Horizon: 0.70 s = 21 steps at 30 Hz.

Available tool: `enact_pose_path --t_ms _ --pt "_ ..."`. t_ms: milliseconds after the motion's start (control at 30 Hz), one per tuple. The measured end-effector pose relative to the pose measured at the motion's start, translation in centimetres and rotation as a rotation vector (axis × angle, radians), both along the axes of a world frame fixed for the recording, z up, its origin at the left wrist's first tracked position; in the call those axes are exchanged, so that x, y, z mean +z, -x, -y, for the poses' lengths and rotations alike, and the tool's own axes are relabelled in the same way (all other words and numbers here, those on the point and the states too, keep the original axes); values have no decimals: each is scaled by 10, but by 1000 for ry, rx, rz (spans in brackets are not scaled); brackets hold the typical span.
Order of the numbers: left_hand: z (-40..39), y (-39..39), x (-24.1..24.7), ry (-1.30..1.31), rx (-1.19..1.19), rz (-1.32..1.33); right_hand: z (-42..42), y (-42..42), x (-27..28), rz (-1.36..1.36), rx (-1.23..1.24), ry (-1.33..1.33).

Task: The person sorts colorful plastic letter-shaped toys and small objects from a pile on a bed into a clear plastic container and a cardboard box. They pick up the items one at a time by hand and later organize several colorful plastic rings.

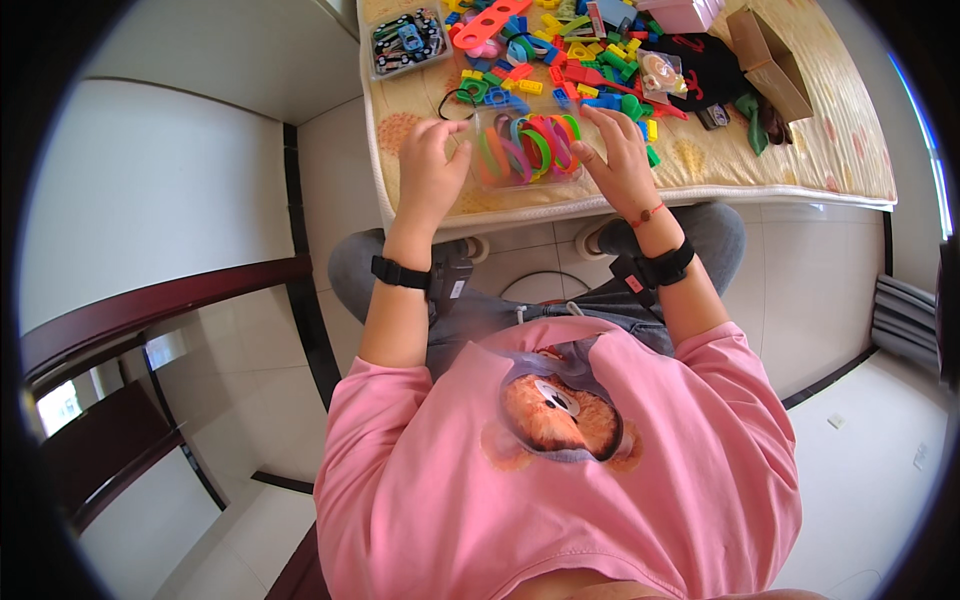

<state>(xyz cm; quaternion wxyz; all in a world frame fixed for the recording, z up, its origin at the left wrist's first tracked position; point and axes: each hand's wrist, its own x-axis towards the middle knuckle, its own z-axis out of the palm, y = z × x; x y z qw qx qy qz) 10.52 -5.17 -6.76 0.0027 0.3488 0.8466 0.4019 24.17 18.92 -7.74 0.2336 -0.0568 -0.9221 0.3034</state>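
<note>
A clear plastic box full of colourful silicone wristbands lies near the front edge of a mattress. My left hand is at the box's left side, thumb and fingers apart; a small gap seems to separate them from the wall. At the right side, my right hand has its thumb and fingertips at the rim, and I cannot tell whether they grip it. A black cord loop lies just beyond my left fingers. Colourful plastic building blocks are scattered behind the box.
The patterned mattress has a white piped edge. Toy cars fill a clear bin at the back left. An open cardboard box stands at the right, beside a black cloth. A red plastic toy piece lies among the blocks.
</note>
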Motion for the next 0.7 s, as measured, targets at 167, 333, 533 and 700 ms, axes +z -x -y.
enact_pose_path --t_ms 167,333,533,700 --pt "-7 -14 -15 82 -90 39 18 5 -3 11 10 -165" --pt "-22 -22 -17 253 -186 35 33 4 -25 172 122 -464" --pt "-34 -29 -7 108 -203 -305 27 6 -19 115 166 -287" --pt "-48 -44 -39 202 -269 -277 22 -1 -14 156 173 20"
